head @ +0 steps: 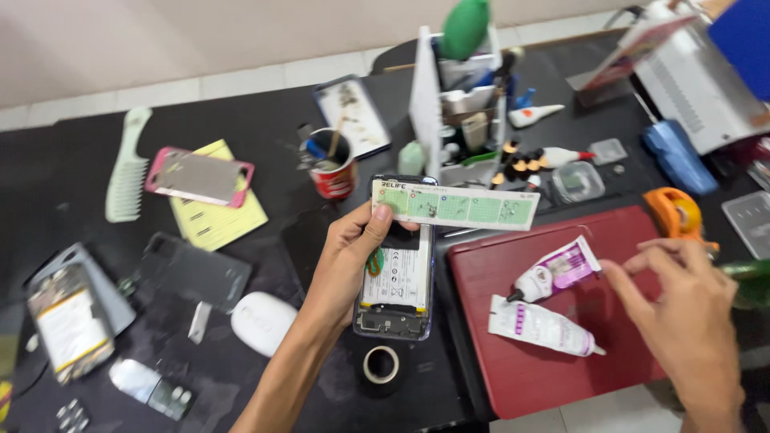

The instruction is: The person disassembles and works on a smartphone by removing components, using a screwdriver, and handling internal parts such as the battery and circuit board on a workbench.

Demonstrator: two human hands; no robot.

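Observation:
My left hand (343, 261) holds an opened phone (395, 281), back cover off, with its battery and circuit board showing. The thumb pins a long white card with green squares (454, 206) across the phone's top. My right hand (686, 321) hovers over a red mat (521, 377), fingers bent and apart, fingertips close to a white and purple glue tube (555, 273). A second white tube (541, 326) lies just below the first on the mat.
On the black table: a tape roll (381, 364), white oval mouse (263, 321), red cup with tools (332, 164), pale green comb (128, 168), pink-cased phone (199, 176) on a yellow pad, tool organizer (461, 96), orange tape dispenser (678, 212), scattered phone parts at left.

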